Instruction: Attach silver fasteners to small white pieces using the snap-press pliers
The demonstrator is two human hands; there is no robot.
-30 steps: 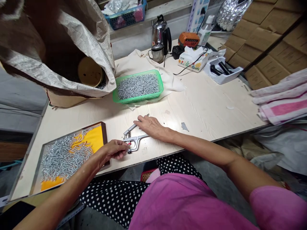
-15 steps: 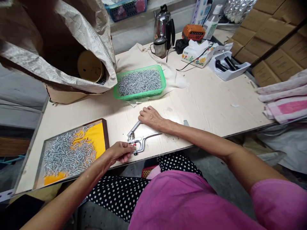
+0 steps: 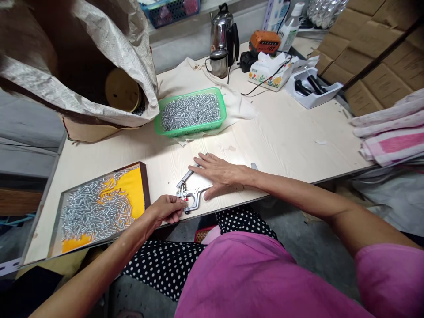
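A pair of silver snap-fastener pliers [image 3: 196, 194] with a spring and a bit of red in its jaw lies near the table's front edge. My left hand [image 3: 167, 208] is closed in a pinch right at the jaw; whatever is between the fingertips is too small to make out. Over the handles, my right hand [image 3: 221, 173] is spread, fingers across the upper handle and thumb by the lower one, hiding part of both. Left of my left hand is a brown-edged tray [image 3: 145, 183] with a yellow bottom and many small silvery metal pieces [image 3: 96, 214].
Behind the pliers, a green plastic basket [image 3: 190, 131] full of similar metal pieces rests on a cloth. A large woven sack [image 3: 147, 66] stands open at the left. Farther back are a kettle [image 3: 221, 31], a metal cup [image 3: 219, 64], a tissue box [image 3: 265, 79] and a white tray [image 3: 308, 104].
My right hand has gone from curled around the upper handle to spread flat, and it has shifted slightly towards me. My left hand stays at the jaw.
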